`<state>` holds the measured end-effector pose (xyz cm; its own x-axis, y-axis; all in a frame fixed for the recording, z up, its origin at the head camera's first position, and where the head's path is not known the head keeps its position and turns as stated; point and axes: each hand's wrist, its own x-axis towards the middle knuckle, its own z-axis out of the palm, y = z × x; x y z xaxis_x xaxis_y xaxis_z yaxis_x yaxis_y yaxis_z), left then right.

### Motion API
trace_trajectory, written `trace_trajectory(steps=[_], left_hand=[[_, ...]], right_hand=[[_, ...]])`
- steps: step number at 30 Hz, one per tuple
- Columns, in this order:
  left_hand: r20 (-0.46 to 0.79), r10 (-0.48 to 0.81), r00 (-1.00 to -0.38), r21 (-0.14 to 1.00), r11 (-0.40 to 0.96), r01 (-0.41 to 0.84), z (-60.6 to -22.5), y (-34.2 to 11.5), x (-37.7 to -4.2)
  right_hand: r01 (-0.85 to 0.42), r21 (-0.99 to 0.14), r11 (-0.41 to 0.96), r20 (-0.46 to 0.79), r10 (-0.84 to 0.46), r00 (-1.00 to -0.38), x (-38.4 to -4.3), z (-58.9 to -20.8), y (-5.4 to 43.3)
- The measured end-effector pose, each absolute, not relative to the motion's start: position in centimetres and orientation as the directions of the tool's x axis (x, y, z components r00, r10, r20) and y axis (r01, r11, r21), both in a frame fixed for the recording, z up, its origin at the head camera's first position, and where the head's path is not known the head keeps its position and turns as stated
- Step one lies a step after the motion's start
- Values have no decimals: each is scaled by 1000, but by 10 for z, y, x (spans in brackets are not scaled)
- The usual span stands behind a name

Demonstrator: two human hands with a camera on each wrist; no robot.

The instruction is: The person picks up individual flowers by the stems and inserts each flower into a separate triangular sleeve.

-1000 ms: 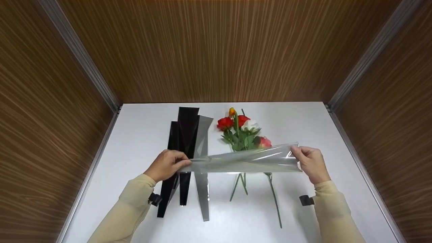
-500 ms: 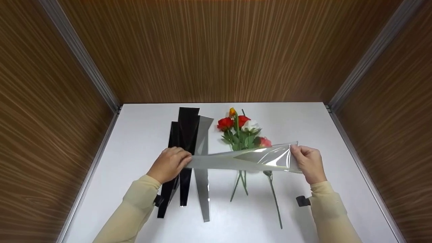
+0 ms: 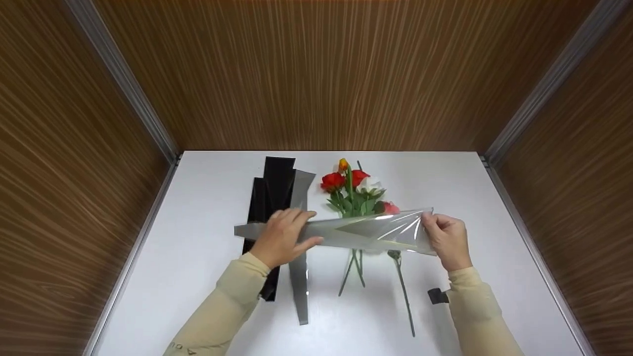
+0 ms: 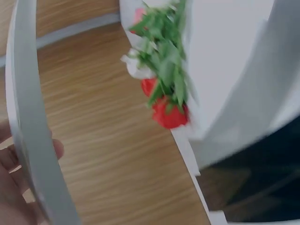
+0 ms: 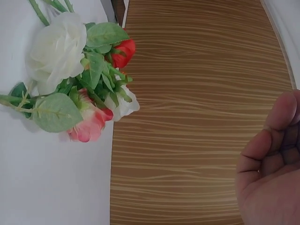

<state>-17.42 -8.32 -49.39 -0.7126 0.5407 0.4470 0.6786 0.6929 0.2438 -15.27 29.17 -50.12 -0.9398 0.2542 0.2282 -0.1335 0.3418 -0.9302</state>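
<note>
A long tapered plastic flower sleeve (image 3: 346,233), grey with a clear face, stretches sideways between my hands in the head view. My right hand (image 3: 449,242) pinches the corner of its wide end between thumb and fingers. Across its narrower part lies my left hand (image 3: 284,237), thumb and fingers spread and extended, with the narrow tip sticking out to the left. In the left wrist view the sleeve (image 4: 33,131) runs in front of the fingers. Behind it lie artificial flowers: red roses (image 3: 332,182), a white rose (image 3: 371,185), a pink rose (image 3: 390,207) partly hidden, and an orange bud (image 3: 343,164).
Black sleeves (image 3: 279,173) and another grey sleeve (image 3: 299,287) lie left of the flowers on the white table (image 3: 207,183). A long green stem (image 3: 405,296) reaches toward the front edge. Wood-grain panels (image 3: 316,74) stand around the back and sides.
My left hand has slid right along the sleeve from its narrow end, and its fingers have spread. The narrow tip now shows beyond it. The right hand keeps its pinch, shifting slightly left.
</note>
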Motion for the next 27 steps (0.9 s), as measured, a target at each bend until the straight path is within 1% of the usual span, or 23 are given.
trace_trajectory(steps=[4, 8, 11, 16, 23, 27], left_hand=[[520, 549, -654, 260, 628, 734, -498, -74, -176], [595, 549, -587, 235, 579, 781, -502, -72, -178], [628, 543, -558, 234, 552, 800, -506, -73, -180], [660, 516, -546, 246, 538, 806, -508, -76, -181], [667, 489, -562, 256, 557, 790, -510, -82, -180], [668, 482, -566, 270, 553, 789, -511, -86, -179]], right_hand=[[-164, -927, 336, 254, 243, -936, -154, -505, 289], [-142, -947, 289, 213, 231, -949, -154, -506, 289], [-126, -960, 250, 182, 215, -960, -153, -505, 291], [-132, -968, 214, 169, 163, -972, -152, -503, 292], [-203, -964, 174, 214, 46, -976, -148, -499, 294], [-216, -958, 189, 218, -12, -976, -148, -496, 295]])
